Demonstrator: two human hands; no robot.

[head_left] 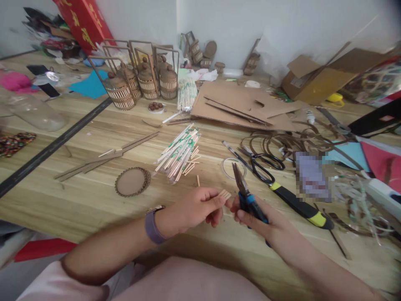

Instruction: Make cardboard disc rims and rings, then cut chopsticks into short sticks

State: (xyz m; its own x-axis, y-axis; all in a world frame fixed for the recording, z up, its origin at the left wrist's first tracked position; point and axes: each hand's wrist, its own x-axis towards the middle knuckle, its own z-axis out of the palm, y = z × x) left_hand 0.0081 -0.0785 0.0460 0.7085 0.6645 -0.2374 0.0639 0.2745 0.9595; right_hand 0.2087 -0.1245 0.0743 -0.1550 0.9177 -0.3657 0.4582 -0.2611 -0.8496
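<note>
My left hand (200,205) pinches several short wooden stick pieces (224,194) side by side between thumb and fingers. Pliers with blue and black handles (246,194) are gripped in my right hand (261,219), their jaws pointing up and away from me. The fingertips of the two hands are close together; whether they touch I cannot tell. Just beyond lies a pile of paper-wrapped chopsticks (180,152) with cut stick pieces (190,166) at its right side. A round cardboard disc with a corrugated rim (132,182) rests on the table to the left.
Scissors (263,167) and a black-and-yellow-handled tool (297,205) lie right of the pliers. Behind stand several small lidded baskets with tall handles (145,81), a cardboard sheet (232,102) and an open cardboard box (326,75). Coiled brown strips (282,140) spread at the right.
</note>
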